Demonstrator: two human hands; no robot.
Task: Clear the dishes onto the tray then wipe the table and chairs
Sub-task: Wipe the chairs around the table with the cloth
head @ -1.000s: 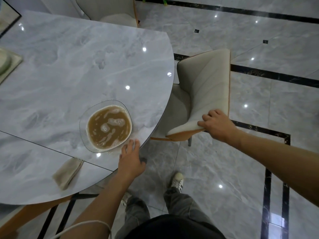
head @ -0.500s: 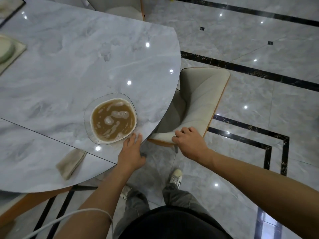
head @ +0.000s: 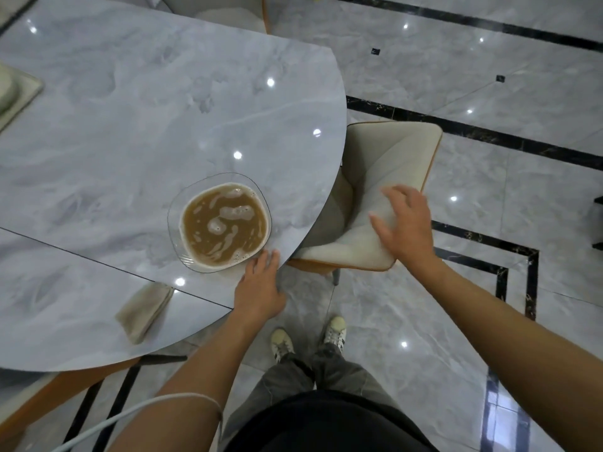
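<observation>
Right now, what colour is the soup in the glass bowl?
Light brown with pale foamy patches, soup in the head view.

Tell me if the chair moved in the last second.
Yes. The chair has slid in toward the table; less of its seat shows beyond the table edge, and the right hand rests on its back.

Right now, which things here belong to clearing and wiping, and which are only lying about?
For the job: glass bowl of brown liquid; folded cloth; table; near chair; far chair; probably the tray at the left edge.
Just there: white cable; tiled floor.
</observation>
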